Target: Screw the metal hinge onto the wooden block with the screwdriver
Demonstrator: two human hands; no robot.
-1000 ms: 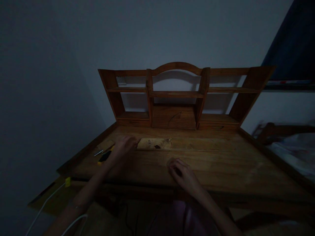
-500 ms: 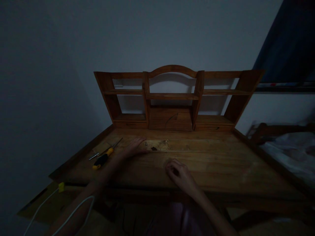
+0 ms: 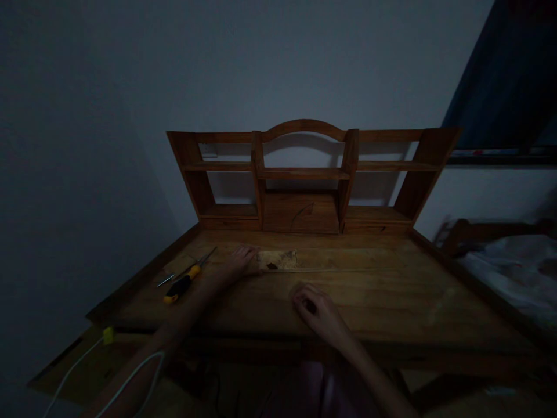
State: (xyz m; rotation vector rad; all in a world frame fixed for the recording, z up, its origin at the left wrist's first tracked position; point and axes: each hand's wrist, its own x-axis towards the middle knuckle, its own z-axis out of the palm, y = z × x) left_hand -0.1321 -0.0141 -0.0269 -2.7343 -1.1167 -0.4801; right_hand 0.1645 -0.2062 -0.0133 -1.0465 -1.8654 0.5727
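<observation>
The room is dim. My left hand (image 3: 242, 259) lies flat on the wooden desk top (image 3: 369, 290), fingers stretched out beside a pale worn patch (image 3: 281, 259) with a dark spot. It holds nothing. My right hand (image 3: 315, 310) rests nearer the front edge with its fingers curled inward; whether anything is inside them is hidden. A yellow and black screwdriver (image 3: 185, 280) lies on the desk to the left of my left hand, not touched.
A wooden hutch (image 3: 304, 174) with shelves and small drawers stands at the back of the desk against a grey wall. A thin metal rod (image 3: 166, 280) lies beside the screwdriver. A white cable (image 3: 126, 380) hangs lower left. A bed (image 3: 509, 267) is at right.
My left hand slid right, off the screwdriver, onto the worn patch; the screwdriver now lies in the open. My right hand barely moved. The view shifted slightly.
</observation>
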